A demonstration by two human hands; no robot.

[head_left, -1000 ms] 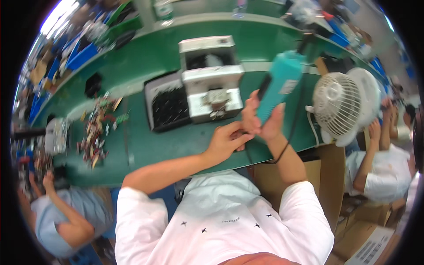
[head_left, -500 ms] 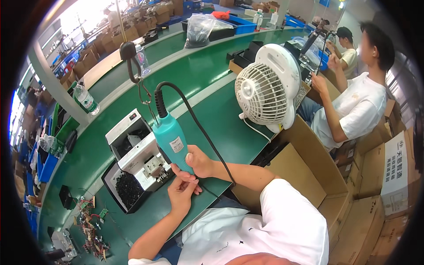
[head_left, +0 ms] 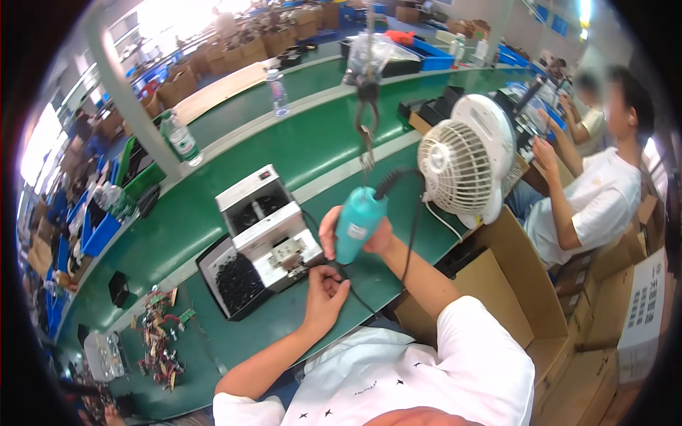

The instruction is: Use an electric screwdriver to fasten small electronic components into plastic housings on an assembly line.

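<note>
A teal electric screwdriver point(head_left: 355, 231) hangs from a metal hook, its black cord looping down to the right. My right hand point(head_left: 380, 234) is wrapped round its body, and the screwdriver's lower end points down toward my left hand. My left hand point(head_left: 327, 295) is at the table's near edge, fingers curled together; whatever they hold, if anything, is too small to make out. Just left of both hands stands a white screw feeder point(head_left: 245, 188) with a metal block on its front. Beside it is a black tray point(head_left: 206, 266) of small black pieces.
Wired circuit boards point(head_left: 160, 341) lie in a heap at the left. A white fan point(head_left: 462, 163) stands to the right. An open cardboard box point(head_left: 490, 295) sits by my right arm. Another person point(head_left: 597, 192) works further right. Water bottles point(head_left: 185, 138) stand at the back.
The screwdriver has moved right and away from my left fingers, tilting the other way, with my right hand still round it. My left hand stays near the feeder. The whole view has shifted.
</note>
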